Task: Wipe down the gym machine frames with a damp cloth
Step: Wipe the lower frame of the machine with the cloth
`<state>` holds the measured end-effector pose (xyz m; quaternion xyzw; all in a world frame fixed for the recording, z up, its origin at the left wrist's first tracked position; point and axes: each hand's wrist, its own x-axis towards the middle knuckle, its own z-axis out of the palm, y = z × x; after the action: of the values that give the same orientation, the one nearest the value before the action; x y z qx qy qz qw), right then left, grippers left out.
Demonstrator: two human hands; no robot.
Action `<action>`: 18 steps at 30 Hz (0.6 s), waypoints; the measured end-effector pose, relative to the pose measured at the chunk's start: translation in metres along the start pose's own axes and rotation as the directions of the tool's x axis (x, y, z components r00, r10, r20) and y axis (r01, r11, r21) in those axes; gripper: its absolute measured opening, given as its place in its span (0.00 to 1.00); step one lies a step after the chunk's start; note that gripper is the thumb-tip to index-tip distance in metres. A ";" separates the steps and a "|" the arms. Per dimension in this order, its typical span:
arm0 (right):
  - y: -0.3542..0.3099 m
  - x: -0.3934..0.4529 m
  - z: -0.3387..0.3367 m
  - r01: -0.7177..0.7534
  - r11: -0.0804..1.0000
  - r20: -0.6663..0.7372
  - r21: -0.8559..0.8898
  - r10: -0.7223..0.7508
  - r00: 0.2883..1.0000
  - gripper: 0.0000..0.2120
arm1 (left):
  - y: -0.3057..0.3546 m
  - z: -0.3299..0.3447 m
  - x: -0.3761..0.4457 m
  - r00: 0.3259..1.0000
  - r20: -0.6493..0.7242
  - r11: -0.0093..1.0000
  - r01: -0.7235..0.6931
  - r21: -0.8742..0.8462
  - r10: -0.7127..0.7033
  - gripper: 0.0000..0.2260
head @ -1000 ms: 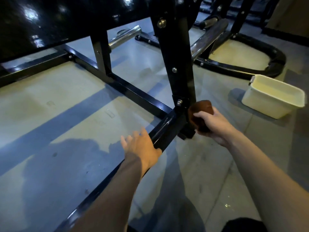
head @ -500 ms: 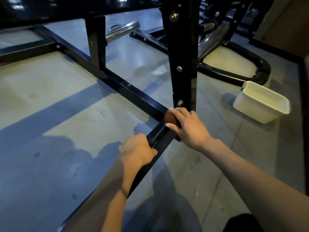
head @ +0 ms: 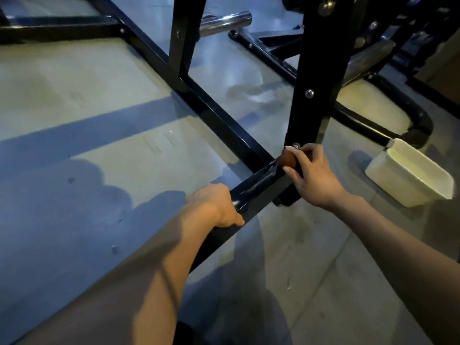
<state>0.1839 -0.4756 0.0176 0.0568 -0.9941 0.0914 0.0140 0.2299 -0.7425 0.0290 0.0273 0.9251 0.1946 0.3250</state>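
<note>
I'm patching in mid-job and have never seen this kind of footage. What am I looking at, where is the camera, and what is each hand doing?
There is no robot here: a person works with bare hands, and the one camera sits on their head, looking forward and down. The black bars are a gym machine frame standing on a pale floor. The left hand grips the low black bar nearest the camera. The right hand holds a bunched brown cloth against the foot of the black upright post, beside a bolt. A cream tub sits on the floor to the right; what it holds cannot be seen. A chrome bar shows farther back.
</note>
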 end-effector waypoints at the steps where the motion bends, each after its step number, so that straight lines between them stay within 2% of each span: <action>1: -0.007 0.004 0.002 -0.032 0.999 0.026 0.011 0.032 0.999 0.25 | 0.000 0.000 -0.003 1.000 0.021 1.000 -0.002 0.004 0.002 0.27; 2: -0.016 0.003 0.005 -0.003 1.000 0.035 -0.001 0.003 0.999 0.25 | 0.000 0.000 -0.006 0.999 0.042 1.000 -0.005 0.015 0.005 0.28; 4: -0.026 -0.016 0.010 0.171 0.985 0.020 -0.012 -0.171 0.985 0.28 | -0.004 0.000 -0.011 0.997 0.074 0.999 -0.004 0.041 0.001 0.31; 6: -0.018 -0.033 0.007 0.275 0.960 0.014 0.049 -0.276 0.961 0.28 | -0.011 -0.002 -0.015 0.995 0.096 0.998 0.006 0.059 -0.012 0.30; 7: -0.013 -0.031 0.004 0.259 0.964 0.008 0.054 -0.259 0.966 0.27 | -0.015 -0.003 -0.016 0.994 0.105 0.999 0.014 0.051 -0.020 0.30; 10: -0.006 0.007 -0.001 0.025 1.000 -0.012 -0.010 -0.025 1.000 0.22 | -0.017 -0.001 -0.017 0.994 0.105 1.000 0.021 0.022 -0.023 0.30; 11: -0.011 0.015 -0.001 -0.011 1.000 -0.008 0.001 0.011 1.000 0.21 | -0.017 0.001 -0.016 0.996 0.089 0.999 0.026 0.032 -0.029 0.30; 12: -0.020 0.018 0.001 0.006 1.000 -0.003 0.015 -0.006 1.000 0.21 | -0.016 0.001 -0.016 0.997 0.070 0.999 0.035 0.040 -0.038 0.29; 16: -0.028 -0.022 0.003 0.231 0.971 0.029 0.069 -0.233 0.972 0.22 | -0.017 0.003 -0.014 0.997 0.050 0.998 0.061 0.028 -0.062 0.29; 18: -0.015 -0.011 -0.006 0.179 0.984 0.087 0.025 -0.180 0.980 0.22 | -0.016 0.004 -0.013 0.995 0.067 0.997 0.077 0.021 -0.078 0.30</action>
<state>0.1967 -0.4879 0.0258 0.1504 -0.9837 0.0959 -0.0224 0.2440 -0.7585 0.0275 0.0011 0.9157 0.1722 0.3631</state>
